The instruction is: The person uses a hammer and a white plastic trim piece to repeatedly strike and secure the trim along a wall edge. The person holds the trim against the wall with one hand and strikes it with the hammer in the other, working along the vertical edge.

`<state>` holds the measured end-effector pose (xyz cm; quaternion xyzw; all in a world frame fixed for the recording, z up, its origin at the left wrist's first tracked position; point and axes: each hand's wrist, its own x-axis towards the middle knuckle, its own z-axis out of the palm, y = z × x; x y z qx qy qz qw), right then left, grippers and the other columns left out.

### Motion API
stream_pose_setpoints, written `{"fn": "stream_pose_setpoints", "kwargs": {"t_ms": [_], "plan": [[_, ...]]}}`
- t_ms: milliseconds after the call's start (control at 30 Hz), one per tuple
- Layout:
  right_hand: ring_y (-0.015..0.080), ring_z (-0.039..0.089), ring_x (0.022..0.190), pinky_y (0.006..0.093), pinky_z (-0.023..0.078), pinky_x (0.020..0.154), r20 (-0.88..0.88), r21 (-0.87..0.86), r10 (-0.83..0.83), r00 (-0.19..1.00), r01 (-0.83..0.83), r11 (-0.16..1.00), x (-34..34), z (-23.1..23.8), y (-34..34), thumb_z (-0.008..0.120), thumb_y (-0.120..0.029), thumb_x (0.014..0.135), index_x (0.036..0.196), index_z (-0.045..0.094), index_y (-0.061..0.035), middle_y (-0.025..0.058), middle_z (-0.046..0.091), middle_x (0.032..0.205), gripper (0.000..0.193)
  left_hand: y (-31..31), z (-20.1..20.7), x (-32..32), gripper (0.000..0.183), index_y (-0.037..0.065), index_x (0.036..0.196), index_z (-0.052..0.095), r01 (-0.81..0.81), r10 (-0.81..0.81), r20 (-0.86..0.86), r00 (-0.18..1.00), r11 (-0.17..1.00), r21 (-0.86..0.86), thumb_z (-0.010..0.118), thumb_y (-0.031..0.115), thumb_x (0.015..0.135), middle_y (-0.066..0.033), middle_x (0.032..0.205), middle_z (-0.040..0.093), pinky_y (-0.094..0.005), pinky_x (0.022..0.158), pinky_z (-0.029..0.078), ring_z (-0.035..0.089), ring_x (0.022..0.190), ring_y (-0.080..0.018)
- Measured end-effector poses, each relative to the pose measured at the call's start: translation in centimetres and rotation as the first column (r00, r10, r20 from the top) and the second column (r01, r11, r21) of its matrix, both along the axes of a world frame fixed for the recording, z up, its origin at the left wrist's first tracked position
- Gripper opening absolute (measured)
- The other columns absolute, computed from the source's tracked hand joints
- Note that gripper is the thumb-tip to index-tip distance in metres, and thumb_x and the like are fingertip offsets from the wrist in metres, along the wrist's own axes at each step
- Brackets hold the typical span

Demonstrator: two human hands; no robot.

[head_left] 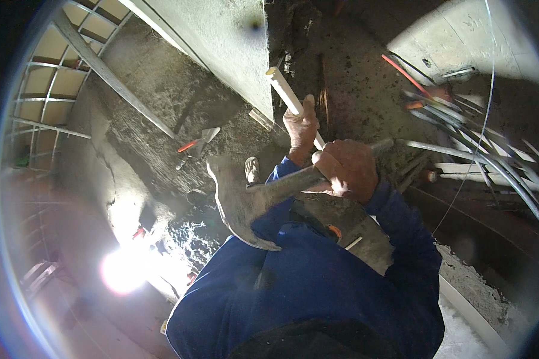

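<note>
My left hand [301, 127] is closed around a white plastic pipe [283, 90] that slants up and to the left toward a grey concrete wall [233, 42]. My right hand [348, 169] grips the handle of a claw hammer; its cement-smeared head [236, 200] points left, below the pipe. Both arms are in blue sleeves. The pipe's lower end is hidden behind my hands.
A trowel with a red handle [196, 143] lies on the rough cement floor to the left. A bundle of grey and white conduits [479, 155] spreads at the right. A bright lamp [123, 270] glares at lower left. A metal grid frame [48, 90] stands at upper left.
</note>
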<state>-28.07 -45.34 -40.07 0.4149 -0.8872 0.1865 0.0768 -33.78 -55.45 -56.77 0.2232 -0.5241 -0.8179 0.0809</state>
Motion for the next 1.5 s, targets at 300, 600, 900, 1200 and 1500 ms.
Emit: {"fn": "stream_pose_setpoints", "kwargs": {"t_ms": [300,600,900,1200,1500], "plan": [[0.0261,0.063,0.053,0.0384,0.051,0.047,0.009,0.076,-0.2,0.98,0.199,0.977,-2.3,-1.4,1.8,0.074,-0.039,0.08,0.091,0.059,-0.0077,0.0103,0.061,0.065,0.036,1.6,-0.2,-0.1,0.028,0.009,0.073,0.057,-0.034,0.036,-0.174,0.984,0.999,0.016,0.069,0.025,0.092,0.0017,0.062,0.054,-0.0256,0.046,0.037,0.047,0.054,-0.006],[0.0259,0.06,0.051,0.0379,0.048,0.047,0.006,0.376,-0.429,0.903,0.395,0.838,-2.7,0.7,-0.8,0.071,-0.055,0.081,0.085,0.06,-0.0083,0.0096,0.06,0.062,0.048,2.5,1.3,-0.4,0.025,0.01,0.078,0.056,-0.059,0.164,-0.118,0.979,0.791,0.609,0.066,0.028,0.093,0.0003,0.073,0.057,-0.0229,0.051,0.042,0.052,0.062,-0.0084],[0.0267,0.066,0.054,0.0376,0.054,0.049,0.065,0.108,-0.271,0.96,0.263,0.959,-2.7,-2.5,0.3,0.07,-0.039,0.085,0.099,0.063,-0.0028,0.0119,0.066,0.065,0.039,2.6,0.7,-0.3,0.026,0.01,0.072,0.053,0.003,0.069,-0.193,0.979,0.937,0.35,0.068,0.023,0.09,0.0042,0.063,0.052,-0.0239,0.05,0.042,0.05,0.055,-0.0071],[0.0271,0.061,0.052,0.0381,0.048,0.046,0.125,-0.032,-0.192,0.974,0.197,0.98,3.0,-1.0,1.4,0.076,-0.047,0.08,0.092,0.057,-0.006,0.0089,0.058,0.065,0.046,6.9,-2.0,3.1,0.033,0.014,0.073,0.054,-0.016,0.016,0.012,1.0,0.998,0.054,0.076,0.035,0.086,0.0066,0.054,0.048,-0.0243,0.039,0.032,0.043,0.043,-0.0045],[0.0234,0.059,0.048,0.0362,0.048,0.045,0.195,-0.085,-0.323,0.926,0.344,0.935,2.0,-3.6,1.1,0.076,-0.049,0.078,0.078,0.051,-0.0094,0.0068,0.057,0.061,0.047,0.5,1.1,-0.1,0.038,0.009,0.07,0.053,-0.082,0.074,-0.127,0.989,0.995,-0.061,0.069,0.037,0.091,0.0064,0.055,0.045,-0.0247,0.043,0.033,0.041,0.05,-0.0032]]}}
